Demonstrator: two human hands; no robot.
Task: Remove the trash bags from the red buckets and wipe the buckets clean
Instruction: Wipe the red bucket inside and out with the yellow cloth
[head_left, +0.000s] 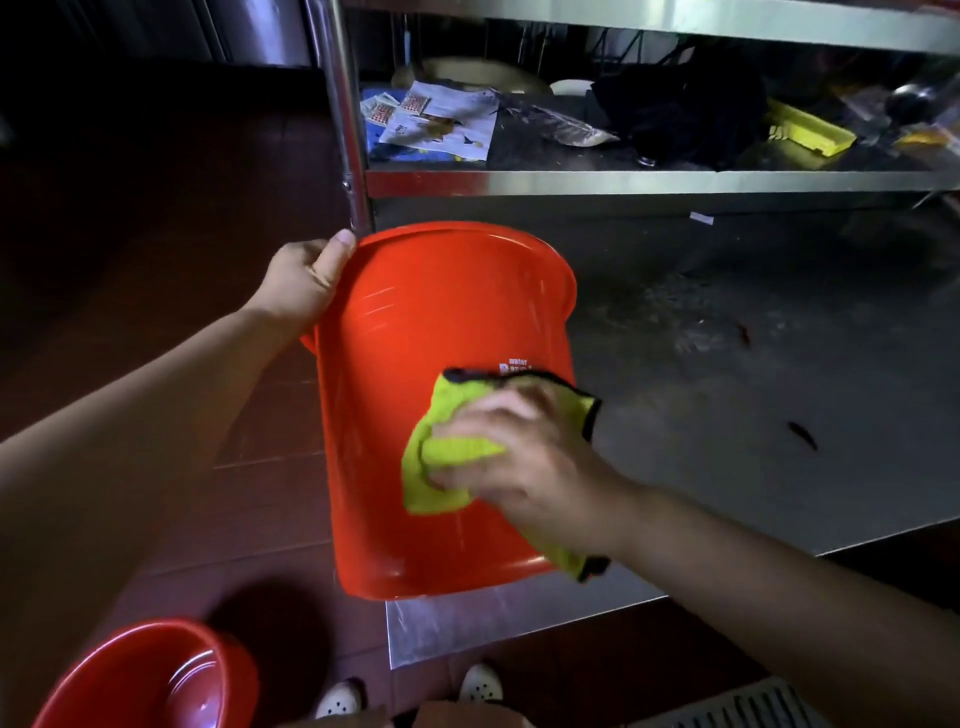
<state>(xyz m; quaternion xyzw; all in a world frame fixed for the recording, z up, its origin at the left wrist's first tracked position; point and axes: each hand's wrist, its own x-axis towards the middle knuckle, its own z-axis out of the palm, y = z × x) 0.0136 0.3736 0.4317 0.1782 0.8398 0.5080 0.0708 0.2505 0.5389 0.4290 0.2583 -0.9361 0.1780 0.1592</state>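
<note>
Dim kitchen, steel table (727, 415) under a cluttered shelf (649, 182). Right hand (524, 457) presses a green cloth (452, 457) flat against the outer wall of a red bucket (415, 338), fingers bunching the fabric; left hand (301, 286) grips the rim, thumb hooked over it. That bucket lies tipped on the table edge, no bag visible on it (the inside is hidden). Second bucket (150, 675) sits on the floor, bagless too; whether it's wiped, can't tell.
</note>
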